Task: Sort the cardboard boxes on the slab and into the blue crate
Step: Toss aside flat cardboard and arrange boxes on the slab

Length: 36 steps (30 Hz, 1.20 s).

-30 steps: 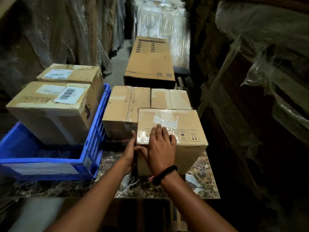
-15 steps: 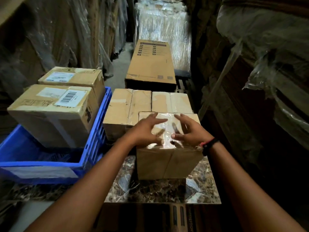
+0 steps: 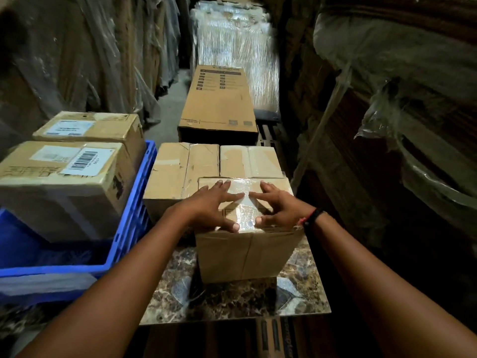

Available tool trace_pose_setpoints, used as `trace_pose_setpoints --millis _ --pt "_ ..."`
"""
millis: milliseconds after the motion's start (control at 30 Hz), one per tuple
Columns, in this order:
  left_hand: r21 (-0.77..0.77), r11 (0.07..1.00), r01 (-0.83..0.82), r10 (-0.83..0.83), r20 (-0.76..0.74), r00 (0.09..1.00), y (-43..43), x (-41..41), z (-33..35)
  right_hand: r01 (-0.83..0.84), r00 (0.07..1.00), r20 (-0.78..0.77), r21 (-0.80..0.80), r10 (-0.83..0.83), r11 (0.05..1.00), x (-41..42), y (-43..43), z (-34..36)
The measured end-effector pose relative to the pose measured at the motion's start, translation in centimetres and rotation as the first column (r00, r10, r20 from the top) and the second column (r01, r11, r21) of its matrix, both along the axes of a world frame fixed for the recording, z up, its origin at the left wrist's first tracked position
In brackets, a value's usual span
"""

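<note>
Observed left hand point(image 3: 206, 205), right hand point(image 3: 281, 210) flat, fingers spread, grasping nothing, atop taped box point(image 3: 247, 254) on marble bench point(image 3: 232, 301); thumb contact at front edge unclear.

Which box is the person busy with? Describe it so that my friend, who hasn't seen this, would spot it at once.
Find the marbled slab right of the blue crate; three boxes stand on it. It is the nearest box, in front of the other two. Its top shines with clear tape, and only it has the left hand and right hand spread on it.
</note>
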<state>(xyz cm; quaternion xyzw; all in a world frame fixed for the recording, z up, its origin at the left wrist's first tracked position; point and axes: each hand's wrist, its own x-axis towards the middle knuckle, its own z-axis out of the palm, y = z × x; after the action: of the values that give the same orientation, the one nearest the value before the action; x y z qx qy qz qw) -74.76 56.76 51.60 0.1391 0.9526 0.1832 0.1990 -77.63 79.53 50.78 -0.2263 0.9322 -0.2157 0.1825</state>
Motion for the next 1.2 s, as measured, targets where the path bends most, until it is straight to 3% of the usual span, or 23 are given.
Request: trace_pose_setpoints --millis 67,200,433,533,700,1000,1033,1100,1133,1200 --pt "0.018 1.0 -0.021 0.022 -0.046 0.999 -0.7 -0.1 -0.1 0.049 0.998 0.031 -0.096 -0.046 0.994 0.1 1.0 1.0" --pt "0.023 0.999 -0.032 0.034 -0.1 0.994 -2.3 0.0 -1.1 0.011 0.999 -0.041 0.037 -0.009 0.999 -0.7 3.6 0.7" --pt "0.053 0.999 -0.002 0.008 -0.116 0.993 -2.7 0.0 -2.2 -0.036 0.999 -0.035 0.026 0.037 0.999 -0.4 4.3 -0.8" --pt "0.179 0.984 -0.024 0.057 -0.182 0.982 -3.0 0.6 -2.8 -0.052 0.998 -0.037 0.067 0.055 0.996 -0.5 4.2 0.0" --pt "0.404 0.913 -0.052 0.158 -0.235 0.959 -4.1 1.7 -4.9 -0.052 0.997 -0.063 -0.003 0.052 0.999 -0.6 3.6 -1.0" --pt "0.526 0.849 -0.058 0.167 -0.162 0.972 -4.2 2.2 -5.7 -0.01 0.997 -0.082 -0.228 -0.009 0.974 0.0 3.9 -3.7" --pt "0.597 0.799 -0.063 0.179 -0.137 0.974 -4.2 2.6 -6.2 0.062 0.996 -0.036 -0.363 -0.08 0.93 0.5 4.1 -3.9" --pt "0.744 0.661 -0.096 0.232 -0.082 0.969 -4.4 3.5 -7.8 0.291 0.952 0.136 -0.675 -0.274 0.678 1.9 5.1 -4.5" --pt "0.793 0.598 -0.117 0.263 -0.056 0.963 -4.6 4.1 -8.9 0.382 0.912 0.204 -0.74 -0.357 0.554 2.7 5.9 -5.3" --pt "0.841 0.495 -0.218 0.32 0.056 0.946 -5.3 5.7 -11.7 0.542 0.82 0.323 -0.703 -0.472 0.461 4.8 7.7 -8.4"
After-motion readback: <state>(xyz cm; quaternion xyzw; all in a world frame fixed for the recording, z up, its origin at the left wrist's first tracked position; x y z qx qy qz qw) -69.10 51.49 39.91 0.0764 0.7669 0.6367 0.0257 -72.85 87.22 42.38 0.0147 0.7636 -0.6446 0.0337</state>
